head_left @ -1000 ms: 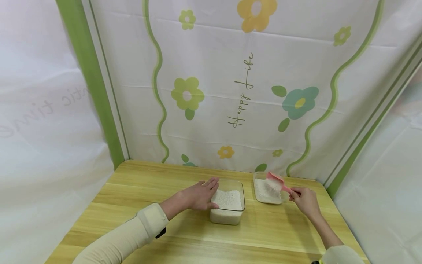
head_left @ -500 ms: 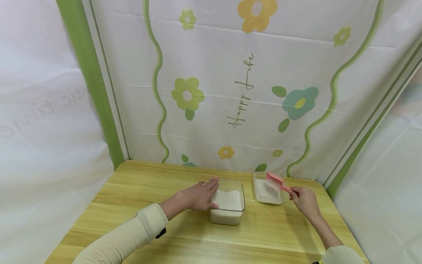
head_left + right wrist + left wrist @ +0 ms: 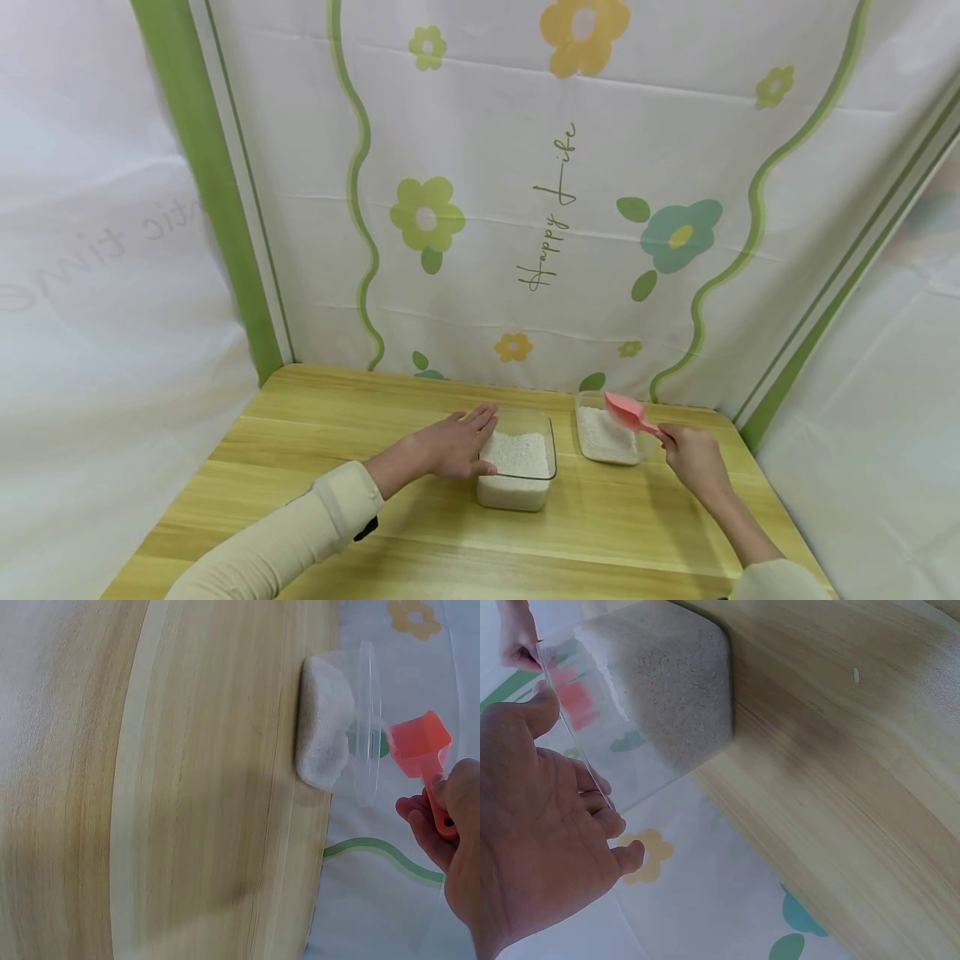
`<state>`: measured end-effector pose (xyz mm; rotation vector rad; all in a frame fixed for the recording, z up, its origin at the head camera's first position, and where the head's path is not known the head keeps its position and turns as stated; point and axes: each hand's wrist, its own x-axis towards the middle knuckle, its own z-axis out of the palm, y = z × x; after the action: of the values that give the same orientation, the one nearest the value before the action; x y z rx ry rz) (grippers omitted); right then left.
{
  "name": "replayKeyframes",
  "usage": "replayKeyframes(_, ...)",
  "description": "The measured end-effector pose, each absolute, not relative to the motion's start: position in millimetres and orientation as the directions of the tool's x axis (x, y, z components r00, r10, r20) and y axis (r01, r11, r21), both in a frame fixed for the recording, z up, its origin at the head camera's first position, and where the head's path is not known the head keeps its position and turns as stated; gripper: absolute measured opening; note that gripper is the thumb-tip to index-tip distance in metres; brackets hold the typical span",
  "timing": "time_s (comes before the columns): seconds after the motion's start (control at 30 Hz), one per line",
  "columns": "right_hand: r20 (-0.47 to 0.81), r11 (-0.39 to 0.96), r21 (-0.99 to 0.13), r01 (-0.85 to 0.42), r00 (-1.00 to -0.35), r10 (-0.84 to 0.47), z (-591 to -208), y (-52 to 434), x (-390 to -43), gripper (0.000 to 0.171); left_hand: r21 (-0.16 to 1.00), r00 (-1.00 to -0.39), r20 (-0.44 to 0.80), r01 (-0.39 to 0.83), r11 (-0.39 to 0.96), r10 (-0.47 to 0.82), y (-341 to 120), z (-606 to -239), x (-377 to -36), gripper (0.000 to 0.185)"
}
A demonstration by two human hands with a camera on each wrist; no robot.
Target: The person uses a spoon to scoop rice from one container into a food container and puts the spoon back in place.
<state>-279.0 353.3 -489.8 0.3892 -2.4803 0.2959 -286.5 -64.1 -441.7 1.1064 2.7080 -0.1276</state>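
My left hand [image 3: 456,446] rests with its fingers spread along the left rim of a clear rectangular container [image 3: 514,497]. Rice [image 3: 682,682] fills its lower part. At the back right stands a smaller, shallower clear tub [image 3: 611,458], also with rice [image 3: 326,724] in it. My right hand [image 3: 697,458] grips the handle of a pink scoop [image 3: 625,411], thumb on top. The scoop's bowl is tipped over the tub, and a thin white trail shows at its lip in the right wrist view.
Both containers stand on a wooden table [image 3: 360,533], the tub close to its back edge. One loose grain [image 3: 856,674] lies on the wood. A white curtain [image 3: 480,275] with printed flowers hangs directly behind the table.
The scoop has tipped further, and the rice that filled its bowl has poured out into the tub. My left hand and the larger container have stayed in place.
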Motion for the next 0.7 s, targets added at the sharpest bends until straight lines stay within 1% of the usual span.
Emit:
replayKeyframes(0.1, 0.602, 0.937, -0.066, -0.344, -0.762, -0.238, -489, 354, -278, 0.005, 0.0, -0.696, -0.231, 0.699, 0.715, 0.68, -64, -442, -287, 0.083)
replayKeyframes(0.23, 0.629, 0.935, 0.006, -0.353, -0.726, -0.278, -490, 356, -278, 0.01, 0.003, -0.696, -0.23, 0.699, 0.716, 0.68, -65, -442, -287, 0.083)
replayKeyframes(0.33, 0.639, 0.936, 0.024, -0.352, -0.715, -0.285, -487, 355, -276, 0.012, 0.001, -0.695, -0.231, 0.699, 0.715, 0.68, -65, -443, -287, 0.083)
replayKeyframes(0.4, 0.642, 0.936, 0.024, -0.352, -0.712, -0.284, -483, 354, -274, 0.013, 0.001, -0.695, -0.232, 0.699, 0.715, 0.68, -64, -443, -287, 0.084)
replayKeyframes(0.6, 0.641, 0.92, -0.054, -0.389, -0.72, -0.267, -462, 340, -268, 0.011, 0.008, -0.695, -0.232, 0.699, 0.715, 0.681, -65, -444, -287, 0.083)
replayKeyframes(0.7, 0.632, 0.909, -0.058, -0.413, -0.72, -0.287, -446, 327, -265, 0.01, 0.01, -0.695, -0.234, 0.698, 0.716, 0.68, -65, -444, -288, 0.082)
